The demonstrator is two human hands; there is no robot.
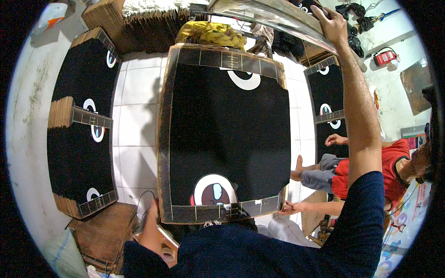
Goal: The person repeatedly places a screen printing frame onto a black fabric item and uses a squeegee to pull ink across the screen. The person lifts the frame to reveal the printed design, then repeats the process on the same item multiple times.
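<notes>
In front of me lies a large black sheet [232, 134] with white cartoon-eye prints, on a brown-edged board [165, 134]. Strips with pale tick marks cross its top and bottom ends. My right arm reaches far up to the right, and my right hand [333, 28] is wrapped over the edge of a long raised frame [278, 21] beyond the board. Down by the board's lower left corner is my left hand [150, 211]; its fingers are too hidden to make out. A co-worker's hand [292, 207] touches the board's lower right corner.
Stacks of similar black printed sheets [83, 162] stand at the left, with another stack [327, 92] at the right. The co-worker in a red top [394, 162] is close on the right. Yellow plastic [211, 33] lies past the board; a fire extinguisher [385, 57] hangs on the wall.
</notes>
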